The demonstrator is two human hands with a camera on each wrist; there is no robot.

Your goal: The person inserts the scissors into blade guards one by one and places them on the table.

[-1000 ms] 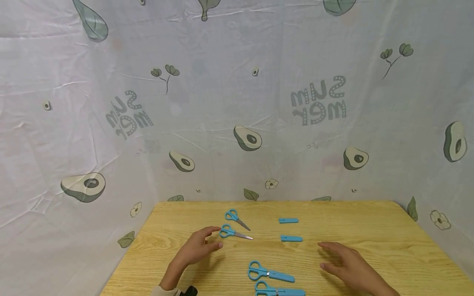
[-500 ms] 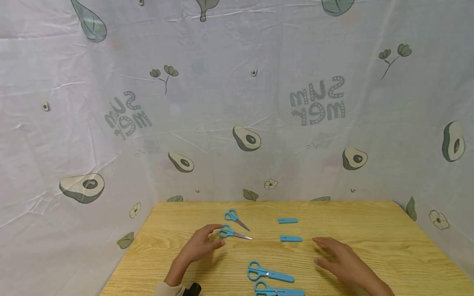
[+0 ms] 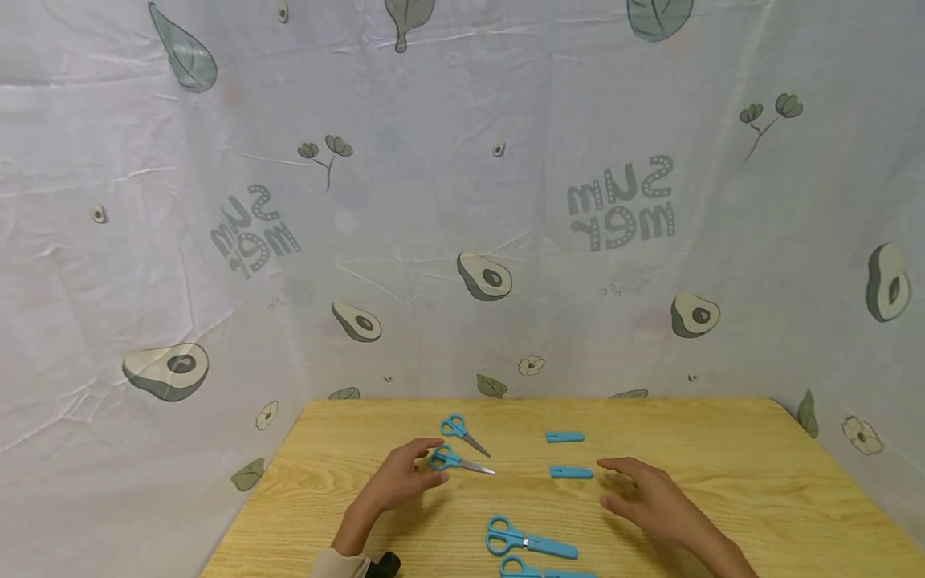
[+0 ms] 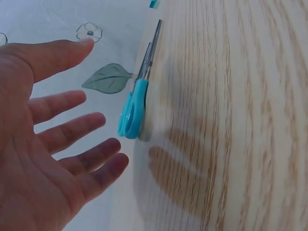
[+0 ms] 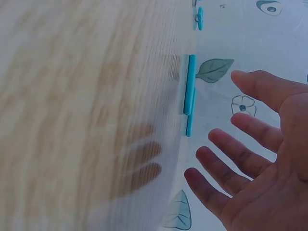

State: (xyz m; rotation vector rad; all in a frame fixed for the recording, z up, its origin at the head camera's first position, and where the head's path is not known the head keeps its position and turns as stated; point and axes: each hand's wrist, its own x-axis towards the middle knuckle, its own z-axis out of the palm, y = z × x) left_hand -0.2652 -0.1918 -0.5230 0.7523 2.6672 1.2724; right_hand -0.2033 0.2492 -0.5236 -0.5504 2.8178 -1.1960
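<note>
My left hand (image 3: pixel 401 478) hovers beside the blue-handled scissors (image 3: pixel 461 461) with bare blades; in the left wrist view its fingers are spread, apart from the scissors (image 4: pixel 137 103). A second uncovered pair of scissors (image 3: pixel 463 434) lies just behind. To the right of the blades, a blue blade cover (image 3: pixel 571 472) lies on the table, with another blade cover (image 3: pixel 565 437) behind it. My right hand (image 3: pixel 654 502) is a little right of the nearer cover, fingers spread and holding nothing. Both covers also show in the right wrist view, the nearer cover (image 5: pixel 190 84) partly overlapping the other.
Nearer the front lie covered scissors (image 3: pixel 531 538) and another covered pair (image 3: pixel 545 569), cut off by the frame's bottom edge. All rest on a wood-grain table (image 3: pixel 325 457). A pale printed curtain (image 3: pixel 405 225) hangs behind and at both sides.
My right hand has moved left toward the nearer blade cover. My left hand has shifted slightly right, closer to the nearer bare scissors. The scissors and covers stay where they were.
</note>
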